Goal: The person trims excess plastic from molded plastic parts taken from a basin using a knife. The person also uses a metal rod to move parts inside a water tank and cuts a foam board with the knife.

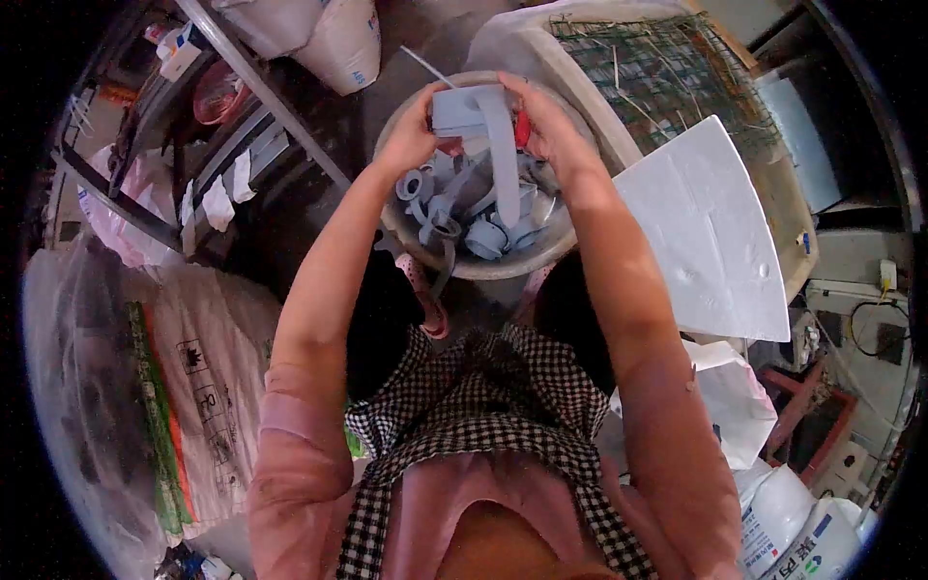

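Over the basin, both hands are around a grey plastic part with a boxy body. A long grey strip hangs down from its right side. My left hand is closed on the left side of the part. At the right, my right hand is closed around a red-handled tool, its fingertips at the part's top edge. The tool's working end is hidden. Below lie several loose grey plastic pieces, some of them ring-shaped, inside the basin.
A white panel leans at the right, beside a large tub with green mesh on it. Metal frame bars stand at the left. Sacks lie at the lower left, and white bags at the lower right.
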### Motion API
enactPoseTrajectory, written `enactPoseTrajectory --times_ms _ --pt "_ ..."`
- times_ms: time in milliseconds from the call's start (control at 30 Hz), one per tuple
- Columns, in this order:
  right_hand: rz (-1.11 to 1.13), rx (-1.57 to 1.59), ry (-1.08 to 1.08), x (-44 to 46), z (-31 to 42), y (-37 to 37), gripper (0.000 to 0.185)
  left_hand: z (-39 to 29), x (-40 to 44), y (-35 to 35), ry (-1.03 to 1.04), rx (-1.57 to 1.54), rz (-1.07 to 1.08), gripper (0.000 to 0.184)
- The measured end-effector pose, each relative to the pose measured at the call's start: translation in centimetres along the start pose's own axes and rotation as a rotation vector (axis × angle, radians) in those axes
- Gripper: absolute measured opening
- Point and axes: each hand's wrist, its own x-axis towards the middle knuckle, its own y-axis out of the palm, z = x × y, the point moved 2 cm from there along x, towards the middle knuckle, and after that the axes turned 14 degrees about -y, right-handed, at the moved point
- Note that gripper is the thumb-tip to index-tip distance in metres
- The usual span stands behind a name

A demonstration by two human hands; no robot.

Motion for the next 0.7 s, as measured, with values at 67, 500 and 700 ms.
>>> enactPoseTrajectory --times_ms 67,500,700 --pt "0.009 0.040 -0.038 -0.5 0.4 0.5 0.042 0.6 -0.2 -0.2 -0.026 -0.009 -0.081 0.066" --pt "-0.023 -0.314 -0.700 -3.4 1.3 2.4 0.041 -3.5 -5.1 2.0 -0.230 -0.817 -0.124 0.057" --pt "0.296 -1.155 -0.909 -4.8 0.2 2.3 0.028 -4.0 -6.8 0.2 -0.161 -0.846 0.078 0.072"
